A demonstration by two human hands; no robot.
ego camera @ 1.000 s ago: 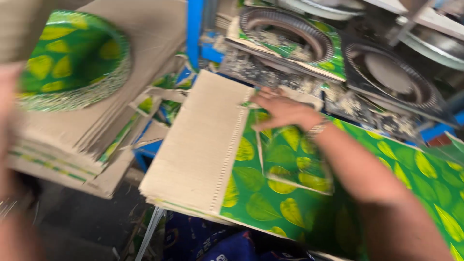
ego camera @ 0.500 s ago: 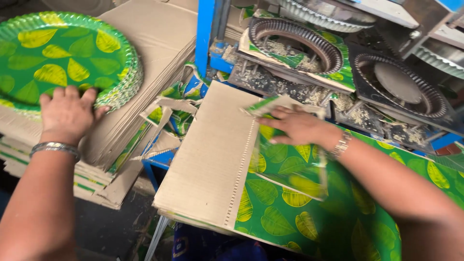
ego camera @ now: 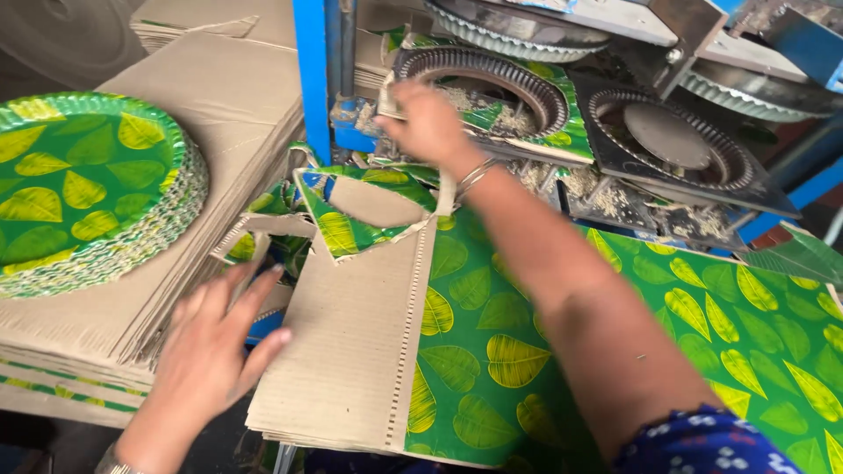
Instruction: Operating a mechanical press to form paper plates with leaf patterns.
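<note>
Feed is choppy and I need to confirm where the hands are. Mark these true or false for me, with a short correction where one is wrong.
1. The right hand reaches up to the near ring-shaped die of the press. True.
2. The left hand rests on the stack of finished plates. False: it is at the left edge of the brown sheet, apart from the plates.
3. The finished plates are green with yellow leaves. True.
4. The leaf-printed sheet lies to the left of the plates. False: it lies to their right, under the right forearm.
</note>
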